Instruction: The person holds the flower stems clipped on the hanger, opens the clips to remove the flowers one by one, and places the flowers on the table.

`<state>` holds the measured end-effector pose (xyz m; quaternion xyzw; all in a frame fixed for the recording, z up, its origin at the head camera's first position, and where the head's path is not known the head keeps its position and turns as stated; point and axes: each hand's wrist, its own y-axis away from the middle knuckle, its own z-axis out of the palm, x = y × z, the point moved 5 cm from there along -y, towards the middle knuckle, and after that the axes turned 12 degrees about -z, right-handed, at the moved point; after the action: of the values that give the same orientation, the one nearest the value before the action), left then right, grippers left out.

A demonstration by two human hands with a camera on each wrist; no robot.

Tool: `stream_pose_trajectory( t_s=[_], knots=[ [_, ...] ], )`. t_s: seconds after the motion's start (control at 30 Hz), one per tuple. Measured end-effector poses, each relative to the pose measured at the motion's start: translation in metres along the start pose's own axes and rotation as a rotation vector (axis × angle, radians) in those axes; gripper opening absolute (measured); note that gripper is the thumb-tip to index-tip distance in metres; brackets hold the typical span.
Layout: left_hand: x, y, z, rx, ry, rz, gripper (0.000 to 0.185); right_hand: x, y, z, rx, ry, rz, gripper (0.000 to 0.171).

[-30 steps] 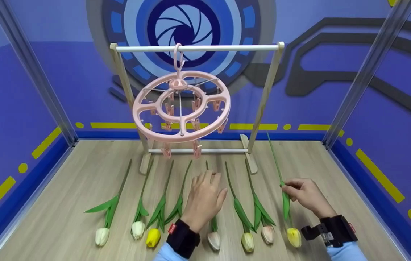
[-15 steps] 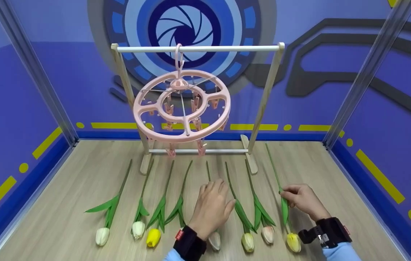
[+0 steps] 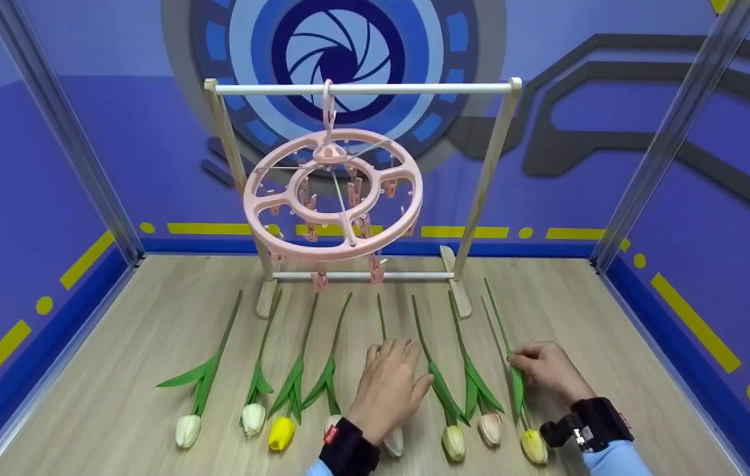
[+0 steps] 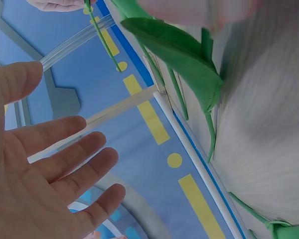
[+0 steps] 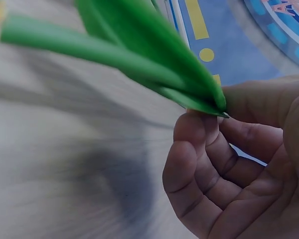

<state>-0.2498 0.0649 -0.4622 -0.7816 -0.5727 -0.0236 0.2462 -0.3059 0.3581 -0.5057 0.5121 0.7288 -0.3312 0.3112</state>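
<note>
My right hand [image 3: 550, 370] pinches the stem of a pale yellow tulip [image 3: 534, 447] between thumb and fingertips, at the right end of a row of tulips. In the right wrist view its green leaf [image 5: 154, 55] rises from the pinch, and a shadow lies on the table below. My left hand [image 3: 391, 387] hovers palm down over a whitish tulip [image 3: 394, 441], covering part of its stem. The left wrist view has the fingers [image 4: 89, 159] spread loosely with nothing in them. Just right of this hand lie a greenish-white tulip [image 3: 453, 441] and a pinkish tulip [image 3: 490, 430].
Behind the flowers stands a wooden rack [image 3: 481, 192] with a round pink clip hanger [image 3: 332, 248] hung from its bar. Several clothes pegs dangle from the hanger. Left on the table lie white tulips [image 3: 188, 431] and a bright yellow tulip [image 3: 280, 433]. Blue walls enclose the table.
The right hand has come down and slightly left with the pale yellow tulip, its stem now nearer the table. My left hand has shifted right and toward me. The hanger has turned slightly.
</note>
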Motion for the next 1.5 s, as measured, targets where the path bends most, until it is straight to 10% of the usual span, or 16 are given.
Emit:
stream_pose_trajectory(
  t_s=[1.5],
  knots=[
    [-0.017,0.001,-0.008,0.017,0.002,-0.038,0.047,-0.009,-0.001,0.001,-0.209,-0.087,0.143,0.022]
  ],
)
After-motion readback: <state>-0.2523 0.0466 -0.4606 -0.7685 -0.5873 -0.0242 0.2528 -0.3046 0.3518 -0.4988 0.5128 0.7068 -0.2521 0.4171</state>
